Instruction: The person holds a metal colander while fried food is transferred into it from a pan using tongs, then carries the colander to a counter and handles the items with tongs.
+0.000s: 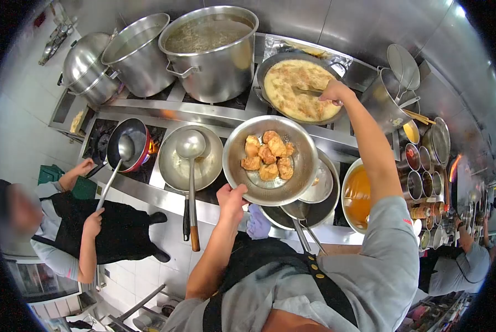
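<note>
My left hand (232,200) grips the near rim of a round steel bowl (234,152), tilted slightly towards me. Several golden-brown fried pieces (269,155) lie together in the bottom of it. Further off, my right hand (336,94) is closed over a large wok (263,98) of foaming oil. From its fingers a thin metal utensil (309,90) reaches into the foam; its kind is hard to make out. Pale crumbly pieces (297,74) float across the oil.
Tall steel stockpots (214,77) stand at the back left. A pan with a ladle (191,145) sits left of the bowl, and a pot of orange liquid (358,193) to the right. At the far left a co-worker (93,221) stirs a red pan (144,135) over flame.
</note>
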Demonstrator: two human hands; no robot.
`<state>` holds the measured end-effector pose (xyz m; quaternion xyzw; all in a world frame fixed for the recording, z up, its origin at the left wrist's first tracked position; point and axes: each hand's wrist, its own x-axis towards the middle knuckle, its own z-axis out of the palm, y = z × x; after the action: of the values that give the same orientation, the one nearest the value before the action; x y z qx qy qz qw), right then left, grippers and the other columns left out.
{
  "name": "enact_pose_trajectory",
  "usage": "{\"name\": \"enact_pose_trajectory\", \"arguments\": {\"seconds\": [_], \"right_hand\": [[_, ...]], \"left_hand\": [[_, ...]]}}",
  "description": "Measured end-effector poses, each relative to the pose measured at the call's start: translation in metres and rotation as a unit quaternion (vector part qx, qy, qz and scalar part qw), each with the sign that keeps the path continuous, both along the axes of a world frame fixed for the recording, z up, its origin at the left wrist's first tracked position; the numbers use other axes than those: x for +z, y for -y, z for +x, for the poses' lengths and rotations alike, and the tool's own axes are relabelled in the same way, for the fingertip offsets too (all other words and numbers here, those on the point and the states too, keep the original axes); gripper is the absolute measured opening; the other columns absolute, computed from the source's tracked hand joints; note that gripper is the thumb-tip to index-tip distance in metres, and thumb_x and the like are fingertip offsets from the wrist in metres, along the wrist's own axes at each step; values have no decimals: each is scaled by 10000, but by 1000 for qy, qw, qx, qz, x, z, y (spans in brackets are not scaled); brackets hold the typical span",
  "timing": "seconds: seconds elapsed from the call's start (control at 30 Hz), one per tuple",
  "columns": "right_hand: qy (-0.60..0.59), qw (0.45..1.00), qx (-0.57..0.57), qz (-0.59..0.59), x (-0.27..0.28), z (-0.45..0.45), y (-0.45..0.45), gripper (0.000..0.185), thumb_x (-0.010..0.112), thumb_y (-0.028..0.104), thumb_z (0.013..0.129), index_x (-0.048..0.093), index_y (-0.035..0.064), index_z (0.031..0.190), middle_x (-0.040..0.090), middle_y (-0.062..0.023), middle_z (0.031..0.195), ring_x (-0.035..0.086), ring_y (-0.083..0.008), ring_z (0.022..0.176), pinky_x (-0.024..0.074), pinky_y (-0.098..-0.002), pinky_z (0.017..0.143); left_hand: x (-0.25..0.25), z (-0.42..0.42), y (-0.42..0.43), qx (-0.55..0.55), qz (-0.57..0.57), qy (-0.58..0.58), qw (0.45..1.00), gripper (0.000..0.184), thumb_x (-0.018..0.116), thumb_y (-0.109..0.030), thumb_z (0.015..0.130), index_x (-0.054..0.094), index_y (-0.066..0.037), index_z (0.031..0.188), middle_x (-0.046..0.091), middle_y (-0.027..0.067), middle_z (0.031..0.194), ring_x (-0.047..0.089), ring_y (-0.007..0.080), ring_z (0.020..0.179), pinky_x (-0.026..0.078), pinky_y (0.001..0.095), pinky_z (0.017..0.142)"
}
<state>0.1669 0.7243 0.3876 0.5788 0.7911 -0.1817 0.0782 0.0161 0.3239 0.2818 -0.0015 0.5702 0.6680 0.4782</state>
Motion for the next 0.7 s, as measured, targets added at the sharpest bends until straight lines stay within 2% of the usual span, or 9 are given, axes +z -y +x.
{"name": "enact_pose_trajectory", "arguments": {"seconds": [0.07,0.17,0.27,0.37,0.47,0.5,0.63,0.7], "right_hand": [[-25,998,-55,-19,-2,-4,-5,335,764,240,663,649,-51,785,638,-145,689,614,-226,571,479,-335,505],[14,999,-34,-8,7,-8,2,342,754,223,686,625,-74,794,630,-139,696,592,-230,547,466,-342,472],[-16,999,-15,31,18,4,11,335,752,213,694,619,-74,805,622,-148,702,573,-225,519,453,-345,451],[-5,998,-50,-28,9,18,5,326,753,212,692,635,-57,833,626,-164,710,577,-231,507,450,-347,438],[11,998,-41,-54,6,4,17,325,759,184,663,641,-64,838,637,-173,730,599,-229,520,461,-344,442],[10,999,-15,-36,5,1,20,302,751,154,639,635,-78,793,639,-175,729,596,-222,510,469,-347,445],[-15,999,-31,0,-26,-7,5,268,727,148,632,644,-67,770,649,-173,710,630,-231,540,507,-341,502],[-14,999,-33,-1,-31,-8,1,259,722,144,634,646,-62,770,654,-169,712,641,-231,555,515,-333,523]], "left_hand": [[1,-4,2,-10,-12,-9,1000,294,538,22,729,508,117,1005,607,183,953,642,289,801,570,419,672],[0,-5,2,-17,-8,-6,1000,282,536,33,723,515,108,994,608,180,953,645,281,795,571,409,665],[-4,-9,6,-12,-9,-17,1000,277,535,34,721,526,107,988,613,171,949,647,273,785,572,403,665],[-1,-9,3,-21,4,-16,1000,281,537,31,719,535,108,989,619,166,943,649,269,782,572,395,665],[-6,-12,2,-32,19,-12,999,299,543,23,720,534,113,1005,622,170,941,649,273,787,572,394,676],[-4,-11,1,-37,18,-11,999,302,544,23,720,534,113,1008,621,171,947,649,274,790,572,396,678],[3,-7,-3,-50,11,-5,999,306,544,26,724,530,109,1018,615,175,968,647,279,802,571,402,685],[5,-3,-4,-33,20,4,999,249,561,26,712,552,95,951,619,156,903,640,248,732,558,376,611]]}}
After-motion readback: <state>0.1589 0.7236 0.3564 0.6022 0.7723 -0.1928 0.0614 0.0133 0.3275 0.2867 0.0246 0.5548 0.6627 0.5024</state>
